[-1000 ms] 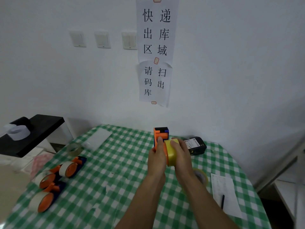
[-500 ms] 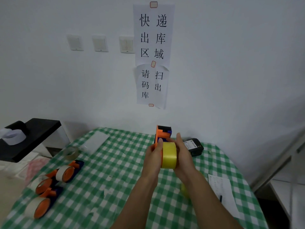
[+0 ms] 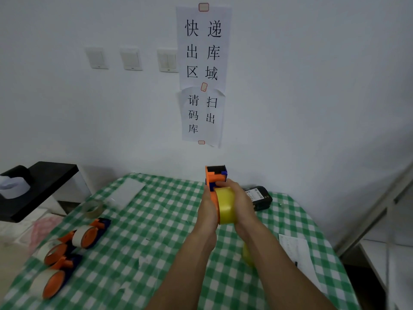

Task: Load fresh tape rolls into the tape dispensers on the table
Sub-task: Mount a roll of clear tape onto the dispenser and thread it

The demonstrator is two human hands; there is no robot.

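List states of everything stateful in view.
Orange-and-blue plastic tape dispenser: held upright above green checked table, gripped by left hand.
Yellow tape roll: against dispenser's side, gripped by right hand; seating unclear.
Three orange dispensers at left: lying on table, pale rolls loaded.
Loose clear tape roll: lying on table.
Black handheld scanner: lying on table.

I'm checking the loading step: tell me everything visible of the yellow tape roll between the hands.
The yellow tape roll is wide, glossy, upright, seen edge-on. It sits against the orange dispenser, held above the table. The right hand grips its right side, fingers curled over its top; the left hand holds the dispenser.
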